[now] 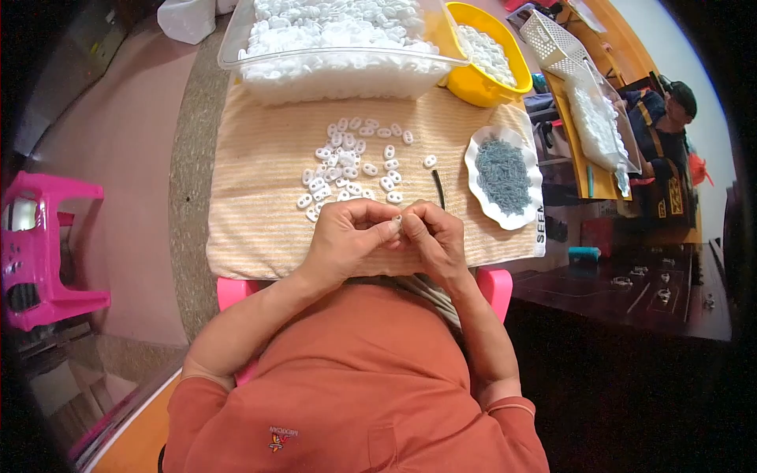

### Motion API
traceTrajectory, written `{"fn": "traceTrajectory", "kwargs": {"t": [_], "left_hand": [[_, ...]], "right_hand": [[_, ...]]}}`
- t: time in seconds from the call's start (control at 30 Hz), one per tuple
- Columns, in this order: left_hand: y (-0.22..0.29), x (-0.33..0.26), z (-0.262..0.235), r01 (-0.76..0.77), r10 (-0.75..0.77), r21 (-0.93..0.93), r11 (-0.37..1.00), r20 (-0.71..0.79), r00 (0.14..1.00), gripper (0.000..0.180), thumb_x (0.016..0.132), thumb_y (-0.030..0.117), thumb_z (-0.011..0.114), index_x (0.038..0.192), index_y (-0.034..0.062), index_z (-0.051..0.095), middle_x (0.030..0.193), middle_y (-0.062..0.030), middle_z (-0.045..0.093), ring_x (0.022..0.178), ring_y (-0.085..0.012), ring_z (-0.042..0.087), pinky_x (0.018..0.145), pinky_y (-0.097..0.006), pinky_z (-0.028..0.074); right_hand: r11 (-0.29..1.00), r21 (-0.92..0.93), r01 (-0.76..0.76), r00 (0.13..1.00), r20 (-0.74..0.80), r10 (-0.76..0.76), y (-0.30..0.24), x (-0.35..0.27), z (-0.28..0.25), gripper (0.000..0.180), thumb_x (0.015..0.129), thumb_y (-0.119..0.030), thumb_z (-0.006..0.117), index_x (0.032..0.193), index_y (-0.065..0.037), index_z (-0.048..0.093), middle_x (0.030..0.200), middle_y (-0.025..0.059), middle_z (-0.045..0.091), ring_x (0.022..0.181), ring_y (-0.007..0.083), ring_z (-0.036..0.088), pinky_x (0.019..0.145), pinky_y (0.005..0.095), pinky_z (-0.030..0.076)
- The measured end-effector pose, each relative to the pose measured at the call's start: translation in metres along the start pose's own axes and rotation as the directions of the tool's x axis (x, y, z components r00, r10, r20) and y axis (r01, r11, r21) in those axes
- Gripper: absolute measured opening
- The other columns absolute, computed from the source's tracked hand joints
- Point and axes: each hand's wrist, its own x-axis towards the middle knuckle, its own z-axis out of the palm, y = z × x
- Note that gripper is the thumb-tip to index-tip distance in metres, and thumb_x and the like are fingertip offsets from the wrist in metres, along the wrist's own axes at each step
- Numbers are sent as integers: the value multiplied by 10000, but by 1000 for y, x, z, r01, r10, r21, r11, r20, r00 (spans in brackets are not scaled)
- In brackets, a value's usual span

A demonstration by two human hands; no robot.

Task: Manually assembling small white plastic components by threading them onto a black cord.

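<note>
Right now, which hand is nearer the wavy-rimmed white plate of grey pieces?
Right. The right hand is left of the wavy-rimmed white plate and lower in the view, apart from it; the left hand is farther left, beyond the right hand.

Striped cloth (260,150), clear bin (339,83), scattered white two-holed pieces (348,158), scalloped white plate (474,165), black stick (438,190)
</note>
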Motion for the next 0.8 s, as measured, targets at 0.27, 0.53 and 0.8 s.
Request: {"fn": "traceTrajectory", "kwargs": {"t": [0.27, 0.53, 0.8], "left_hand": [[4, 0, 0, 22, -22, -62, 998, 1, 1000, 179, 869, 31, 654, 1031, -47, 651, 900, -83, 682, 777, -125, 646, 712, -246, 546], [4, 1, -2, 32, -31, -81, 996, 11, 999, 182, 879, 41, 642, 1039, -46, 648, 893, -80, 678, 773, -117, 641, 715, -240, 543], [2, 1, -1, 39, -43, -146, 988, -21, 999, 172, 877, 25, 645, 1026, -60, 638, 866, -89, 678, 737, -115, 643, 681, -229, 538]], "right_hand": [[994, 104, 27, 1000, 10, -28, 4, 1, -4, 162, 954, -122, 583, 979, 29, 638, 869, 31, 640, 714, 61, 561, 635, 200, 464], [967, 230, -108, 994, 5, 110, 6, 0, -1, 135, 938, -74, 573, 1006, 28, 628, 861, 50, 666, 763, 93, 625, 692, 227, 507], [985, 169, -26, 1000, -9, 28, 15, 0, -3, 152, 926, -55, 602, 1025, 57, 625, 873, 80, 667, 737, 106, 646, 647, 214, 540]]}}
